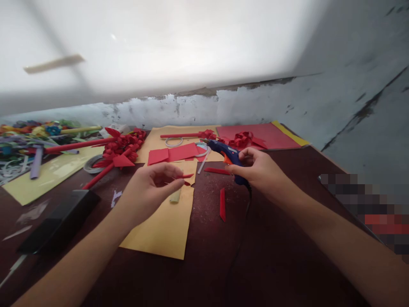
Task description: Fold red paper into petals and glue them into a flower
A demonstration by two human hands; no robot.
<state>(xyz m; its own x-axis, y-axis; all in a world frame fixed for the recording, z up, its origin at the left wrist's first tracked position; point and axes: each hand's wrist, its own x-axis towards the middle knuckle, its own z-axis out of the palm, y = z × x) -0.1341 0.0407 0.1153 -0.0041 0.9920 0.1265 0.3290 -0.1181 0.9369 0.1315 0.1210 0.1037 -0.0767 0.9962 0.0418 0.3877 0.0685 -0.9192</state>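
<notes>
My left hand (158, 185) is closed, pinching a small folded piece of red paper (188, 176) above a yellow sheet (162, 232). My right hand (257, 164) grips a blue glue gun (234, 155) with an orange trigger, its nozzle pointing left and away from me. A dark cord runs down from the gun's handle. Below the gun lies a red paper strip (217, 171), and nearer to me is another bundle of red strips (223, 204). A clear glue stick (203, 164) rests beside the red paper pieces (174, 152).
Red paper flowers on red stems (123, 147) lie at left, near a tape roll (94, 164) and colourful paper scraps (19, 149). A black box-like object (60, 221) sits at front left. Red sheets (255, 132) are at the back right, before a worn wall (191, 111).
</notes>
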